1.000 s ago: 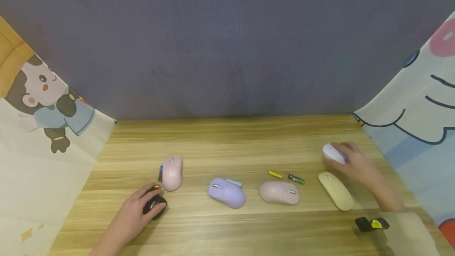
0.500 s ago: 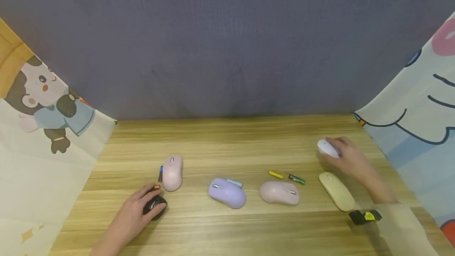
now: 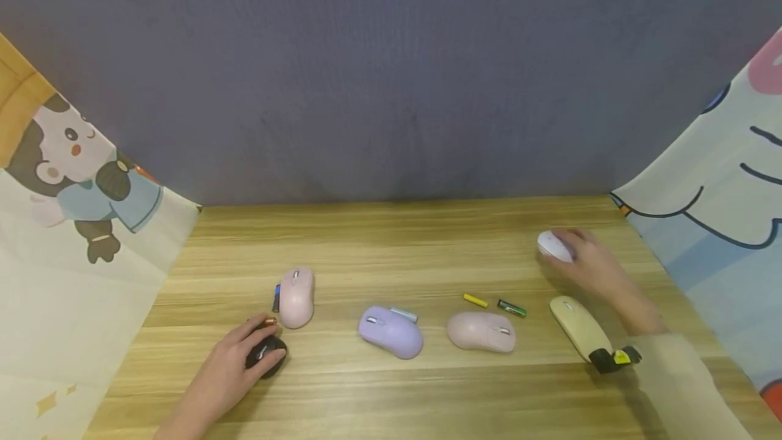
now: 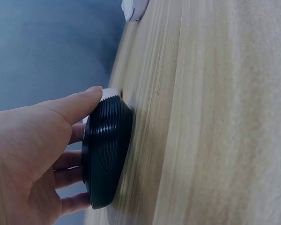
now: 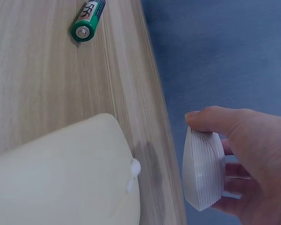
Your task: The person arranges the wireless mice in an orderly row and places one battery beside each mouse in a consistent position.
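My left hand (image 3: pixel 229 365) grips a small black computer mouse (image 3: pixel 267 353) on the left of the table. In the left wrist view, thumb and fingers lie on opposite sides of that black mouse (image 4: pixel 108 154), which has ribbed flanks. At the far right my right hand (image 3: pixel 589 263) holds a white mouse (image 3: pixel 554 246). Thumb and fingers pinch the ribbed sides of the white mouse (image 5: pixel 203 171) in the right wrist view, where it shows apart from the table. Just nearer the person lies a cream-yellow mouse (image 3: pixel 580 328), partly covered by the black wrist strap.
A pink mouse (image 3: pixel 296 297) stands beside a blue-and-black battery (image 3: pixel 276 298). In the middle sit a purple mouse (image 3: pixel 391 333) and a pale battery (image 3: pixel 404 315). Another pink mouse (image 3: pixel 481 331) has a yellow battery (image 3: pixel 475 300) and a green battery (image 3: pixel 511 308) behind it. A grey wall (image 3: pixel 391 87) closes the back.
My right hand has moved left and toward the back wall, carrying the white mouse. The left hand and the black mouse have stayed in place.
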A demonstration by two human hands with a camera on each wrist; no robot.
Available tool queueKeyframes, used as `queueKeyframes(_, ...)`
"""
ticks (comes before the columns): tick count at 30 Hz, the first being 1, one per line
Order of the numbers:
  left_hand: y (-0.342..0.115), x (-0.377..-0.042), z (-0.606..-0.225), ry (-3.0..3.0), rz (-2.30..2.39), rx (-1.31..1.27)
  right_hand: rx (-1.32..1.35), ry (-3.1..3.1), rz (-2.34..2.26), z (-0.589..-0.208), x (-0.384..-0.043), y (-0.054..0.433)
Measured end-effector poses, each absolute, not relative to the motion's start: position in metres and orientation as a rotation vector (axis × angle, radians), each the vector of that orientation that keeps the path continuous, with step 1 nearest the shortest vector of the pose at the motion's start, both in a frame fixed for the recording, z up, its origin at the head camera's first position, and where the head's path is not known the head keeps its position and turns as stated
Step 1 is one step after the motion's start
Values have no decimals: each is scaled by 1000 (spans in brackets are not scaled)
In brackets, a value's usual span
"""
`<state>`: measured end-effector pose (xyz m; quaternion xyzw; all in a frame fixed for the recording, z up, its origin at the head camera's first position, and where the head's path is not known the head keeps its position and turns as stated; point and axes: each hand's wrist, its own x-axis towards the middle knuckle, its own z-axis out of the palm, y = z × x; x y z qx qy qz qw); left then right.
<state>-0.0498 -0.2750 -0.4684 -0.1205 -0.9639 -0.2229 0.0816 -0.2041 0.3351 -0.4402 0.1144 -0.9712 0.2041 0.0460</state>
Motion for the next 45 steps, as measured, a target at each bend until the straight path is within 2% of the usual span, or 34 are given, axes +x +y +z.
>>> queueKeyframes(30,-275,-51,-468,-2888,-655,-344,301,-2999,708,-452,-256,302)
queueKeyframes(45,-277,-51,-470,-2873,-656,-362,174,-3016,776,-461,-276,291)
